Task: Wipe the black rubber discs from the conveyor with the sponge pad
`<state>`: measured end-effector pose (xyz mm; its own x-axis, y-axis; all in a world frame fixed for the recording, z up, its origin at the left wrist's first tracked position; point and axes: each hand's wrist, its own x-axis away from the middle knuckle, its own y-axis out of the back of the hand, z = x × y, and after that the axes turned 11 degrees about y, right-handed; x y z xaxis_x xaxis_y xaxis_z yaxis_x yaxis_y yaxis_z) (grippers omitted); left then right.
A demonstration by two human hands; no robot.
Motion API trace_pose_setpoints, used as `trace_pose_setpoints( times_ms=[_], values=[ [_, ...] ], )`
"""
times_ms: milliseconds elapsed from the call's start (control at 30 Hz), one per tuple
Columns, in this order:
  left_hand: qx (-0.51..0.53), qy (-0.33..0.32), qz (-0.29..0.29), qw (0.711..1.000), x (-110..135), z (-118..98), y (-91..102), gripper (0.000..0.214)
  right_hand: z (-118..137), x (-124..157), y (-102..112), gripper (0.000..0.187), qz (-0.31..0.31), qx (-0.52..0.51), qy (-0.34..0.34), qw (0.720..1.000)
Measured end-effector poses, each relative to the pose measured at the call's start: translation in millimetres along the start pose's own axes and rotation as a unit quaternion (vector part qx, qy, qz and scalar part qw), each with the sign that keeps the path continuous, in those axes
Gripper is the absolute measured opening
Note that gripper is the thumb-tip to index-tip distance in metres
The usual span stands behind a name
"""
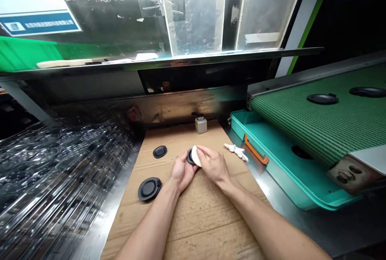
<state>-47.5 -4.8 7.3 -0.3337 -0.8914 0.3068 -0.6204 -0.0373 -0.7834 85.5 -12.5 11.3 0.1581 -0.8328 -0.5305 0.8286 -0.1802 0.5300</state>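
Observation:
Above the cardboard sheet (pixel 199 215), my left hand (pixel 181 171) is closed on a small round black plastic lid (pixel 189 156). Pinched in the fingers of my right hand (pixel 214 165) is a white round pad (pixel 195 156), held up against the lid's face and covering part of it. To the left of my hands lie a smaller black lid (pixel 159 151) and a larger black lid (pixel 150 189) with a small tab. Beyond my hands stands a small square bottle (pixel 200 124) with a dark cap.
Stacked clear plastic packaging (pixel 75 171) fills the left side. On the right, a green conveyor belt (pixel 313 115) carries two black lids and overhangs a teal bin (pixel 280 179) with an orange handle (pixel 255 150). A crumpled white piece (pixel 237 151) lies at the cardboard's right edge.

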Motion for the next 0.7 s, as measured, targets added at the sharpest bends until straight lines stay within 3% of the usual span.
trace_pose_setpoints(
  times_ms=[67,133,233,333,500,600,667,700],
  values=[
    [-0.001,0.011,0.007,1.0,-0.3,0.8,0.7,0.029,4.8,2.6,-5.9,0.035,0.055,0.032,0.023,0.998],
    [0.0,0.006,0.002,1.0,0.6,1.2,1.6,0.03,1.4,0.3,-5.3,0.035,0.067,0.082,0.017,0.994],
    [-0.001,-0.001,-0.003,1.0,4.5,0.4,2.2,0.03,-16.2,-8.3,5.0,0.038,-0.014,0.124,-0.036,0.991],
    [0.006,0.028,0.022,0.999,11.5,-2.3,1.1,0.033,-35.2,-14.7,15.0,0.04,-0.089,0.101,-0.052,0.99],
    [0.029,0.06,0.062,0.996,26.3,-6.3,-7.6,0.035,-45.6,-13.3,14.9,0.039,-0.075,0.079,-0.041,0.993],
    [-0.05,0.016,0.062,0.997,35.0,-1.8,-18.1,0.041,-46.4,-12.1,12.6,0.038,-0.065,0.08,-0.039,0.994],
    [-0.168,-0.074,0.025,0.983,40.3,5.0,-25.7,0.05,-47.7,-12.4,12.5,0.038,-0.06,0.082,-0.037,0.994],
    [-0.241,-0.138,-0.002,0.961,42.8,9.1,-29.1,0.057,-48.4,-12.7,12.7,0.037,-0.058,0.084,-0.036,0.994]
  ],
)
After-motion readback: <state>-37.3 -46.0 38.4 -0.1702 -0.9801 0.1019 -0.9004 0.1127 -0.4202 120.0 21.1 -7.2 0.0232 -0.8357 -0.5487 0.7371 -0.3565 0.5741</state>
